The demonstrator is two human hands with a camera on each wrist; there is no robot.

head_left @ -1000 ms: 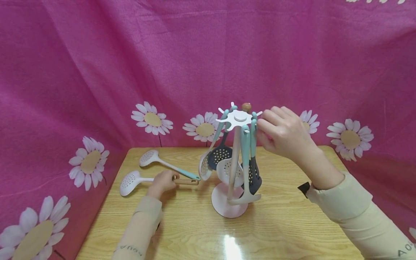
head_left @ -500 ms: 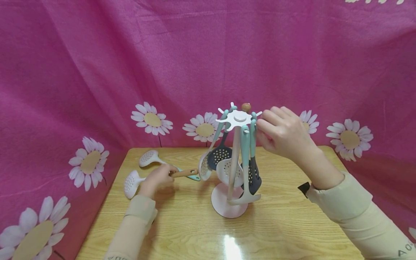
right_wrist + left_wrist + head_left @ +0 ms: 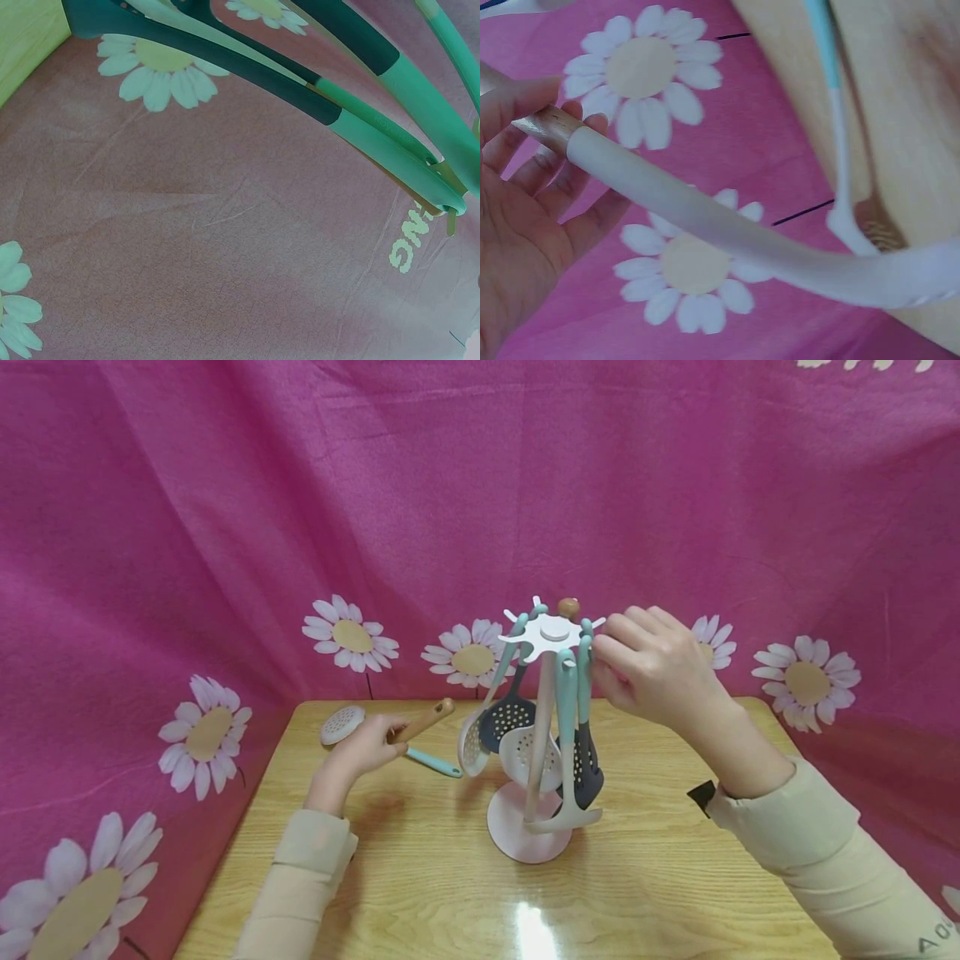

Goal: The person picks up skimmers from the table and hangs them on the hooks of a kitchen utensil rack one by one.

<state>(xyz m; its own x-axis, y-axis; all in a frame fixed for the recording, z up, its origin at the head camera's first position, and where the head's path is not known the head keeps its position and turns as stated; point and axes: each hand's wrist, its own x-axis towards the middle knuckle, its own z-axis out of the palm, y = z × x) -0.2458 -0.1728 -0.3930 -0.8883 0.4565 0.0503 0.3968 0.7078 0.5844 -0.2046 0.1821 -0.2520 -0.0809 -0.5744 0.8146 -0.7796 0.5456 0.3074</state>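
Note:
In the head view my left hand [image 3: 363, 745] grips a skimmer by its wooden handle [image 3: 423, 722], lifted over the table's left side with the handle end raised. The left wrist view shows its white shaft [image 3: 705, 210] curving away from the fingers; its slotted head is hidden in the head view. My right hand [image 3: 656, 668] has curled fingers at the top of a white utensil rack [image 3: 553, 631], pinching its rim beside a teal handle; the fingertips are partly hidden. Teal-handled utensils hang around the rack, among them a dark skimmer [image 3: 510, 718] and a pale spatula-like tool [image 3: 567, 814].
A white skimmer with a teal handle [image 3: 435, 764] lies on the wooden table [image 3: 637, 877] beneath my left hand, its perforated head [image 3: 342, 725] toward the back left. The rack's round pink base [image 3: 528, 843] stands mid-table. A pink flowered cloth [image 3: 450, 485] hangs behind.
My left hand has lifted the wooden-handled skimmer off the table and moved it up and back, tilting the handle end upward. My right hand and the rack have stayed put.

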